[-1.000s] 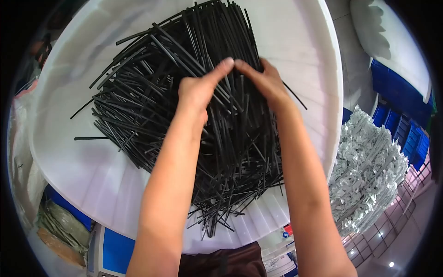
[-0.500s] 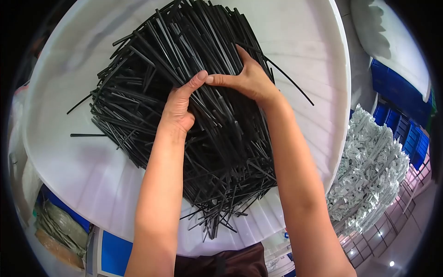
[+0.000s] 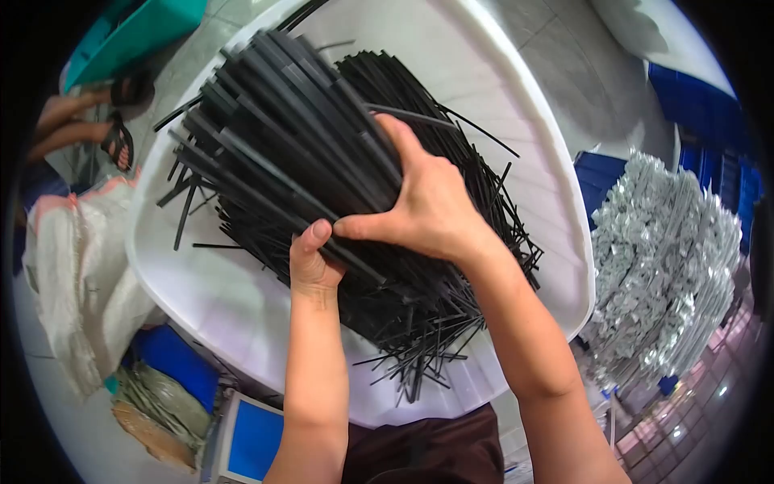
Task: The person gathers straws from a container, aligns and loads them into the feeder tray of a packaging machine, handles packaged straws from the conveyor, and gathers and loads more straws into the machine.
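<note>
A thick bundle of thin black sticks [image 3: 282, 137] is raised above the white tub [image 3: 528, 105], its far end tilted toward the upper left. My left hand [image 3: 317, 262] wraps the bundle's near left side, thumb on top and fingers hidden beneath. From the right, my right hand [image 3: 423, 194] grips it, with the thumb tip close to the left thumb. More black sticks [image 3: 403, 347] lie loose under and behind the bundle, crossing each other near the front of the tub.
A pile of shiny silvery strips [image 3: 661, 266] stands right of the tub, near blue crates [image 3: 693, 105]. At left are a white sack [image 3: 76, 282], a green container [image 3: 133, 40] and another person's sandalled feet [image 3: 119, 145]. A blue-topped box [image 3: 256, 440] sits at lower left.
Both hands have closed around many sticks and lifted them from the heap as a bundle, tilting toward the upper left. The view has shifted, bringing another person's feet into sight.
</note>
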A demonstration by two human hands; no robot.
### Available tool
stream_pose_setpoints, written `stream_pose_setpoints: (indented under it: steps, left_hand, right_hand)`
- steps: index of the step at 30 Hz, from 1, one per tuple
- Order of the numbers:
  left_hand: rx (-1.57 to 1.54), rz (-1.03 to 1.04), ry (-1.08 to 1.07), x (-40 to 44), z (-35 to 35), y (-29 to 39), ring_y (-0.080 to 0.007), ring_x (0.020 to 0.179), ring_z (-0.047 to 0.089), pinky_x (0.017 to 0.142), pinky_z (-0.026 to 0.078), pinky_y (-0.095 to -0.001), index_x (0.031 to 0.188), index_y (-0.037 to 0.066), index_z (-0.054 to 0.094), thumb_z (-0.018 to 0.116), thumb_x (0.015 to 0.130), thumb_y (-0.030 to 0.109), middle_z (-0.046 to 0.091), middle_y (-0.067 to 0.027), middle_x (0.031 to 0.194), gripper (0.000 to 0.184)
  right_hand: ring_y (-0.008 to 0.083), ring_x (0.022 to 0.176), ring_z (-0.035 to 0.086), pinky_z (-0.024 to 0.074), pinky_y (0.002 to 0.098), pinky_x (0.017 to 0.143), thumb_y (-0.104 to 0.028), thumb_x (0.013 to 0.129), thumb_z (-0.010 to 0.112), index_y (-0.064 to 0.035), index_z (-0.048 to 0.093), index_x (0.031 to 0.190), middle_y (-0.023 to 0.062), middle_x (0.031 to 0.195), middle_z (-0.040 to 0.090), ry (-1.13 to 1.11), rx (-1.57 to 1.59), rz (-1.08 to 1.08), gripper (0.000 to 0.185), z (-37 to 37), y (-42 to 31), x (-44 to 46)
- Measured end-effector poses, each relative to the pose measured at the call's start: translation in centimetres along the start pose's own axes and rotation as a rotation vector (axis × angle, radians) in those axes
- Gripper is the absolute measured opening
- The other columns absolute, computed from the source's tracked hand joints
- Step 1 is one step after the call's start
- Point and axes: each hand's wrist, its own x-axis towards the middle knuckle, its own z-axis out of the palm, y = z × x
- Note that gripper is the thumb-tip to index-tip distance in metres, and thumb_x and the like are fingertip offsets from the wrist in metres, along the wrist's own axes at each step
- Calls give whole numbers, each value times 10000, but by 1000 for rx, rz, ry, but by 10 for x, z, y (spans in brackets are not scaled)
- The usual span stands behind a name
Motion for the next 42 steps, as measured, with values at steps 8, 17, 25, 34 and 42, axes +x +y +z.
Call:
stream_pose_setpoints:
  steps: [8,17,25,34,42]
  left_hand:
    - [121,-7,-8,-46,36,57,-302,1112,449,983,358,-378,1249,-36,329,703,520,307,442,-153,1218,889]
    - [634,-471,-243,-117,20,1,-211,996,511,877,402,-305,1166,-19,442,730,506,111,525,-100,1098,732]
    - [1130,-784,-625,-151,16,-126,-190,976,521,865,397,-308,1098,-13,512,753,537,219,567,-97,1035,652]
    - [1289,-1092,-700,-72,104,-202,-175,886,551,814,434,-278,1094,-26,499,743,578,153,583,-85,991,599]
    - [1212,-973,-761,-79,106,-140,-177,994,499,895,379,-295,1137,-9,484,766,524,137,545,-86,1069,691]
  right_hand:
    - [367,800,584,465,397,729,-349,529,725,-32,327,1255,234,893,586,91,178,70,887,-12,-61,-44]
    - [276,1049,515,397,332,884,-283,552,774,-72,256,1288,176,1147,498,345,758,367,925,50,15,-208]
    - [168,990,500,396,292,873,-89,525,794,-30,355,1192,74,1073,513,539,1161,740,801,80,98,-342]
    - [172,924,531,443,282,815,-25,534,767,-16,362,1169,72,1021,523,713,1334,580,753,16,184,-304]
    - [178,1073,437,358,307,919,-85,545,792,-21,281,1234,82,1151,439,811,1306,340,861,36,123,-292]
